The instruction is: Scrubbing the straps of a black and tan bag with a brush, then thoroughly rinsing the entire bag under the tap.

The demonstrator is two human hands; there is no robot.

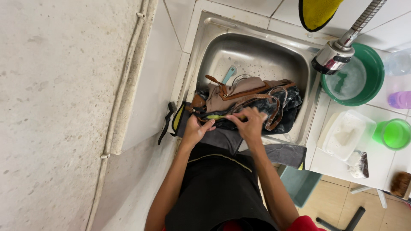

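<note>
Clearly the work centres on a brown and tan leather handbag (pixel 244 96) lying across the near edge of a steel sink (pixel 257 55), on top of a dark wet cloth (pixel 291 107). A slim yellow-green brush (pixel 218 116) lies along the bag's near edge. The left hand (pixel 195 130) has its grip closed on the bag's near left corner, pinning it; the right hand (pixel 251 124) has its fingers pinched together on the brush's right end, directly over the bag's dark lower panel. To do this scrubbing well, I judge the left hand should keep the leather taut while the brush moves in short, light strokes along the seam, sparing the straps (pixel 274 113). A chrome faucet head (pixel 332 57) hangs over a green basin (pixel 370 75) on the tiled counter (pixel 338 164), beside a clear plastic container (pixel 349 134) and a green cup (pixel 396 133).
</note>
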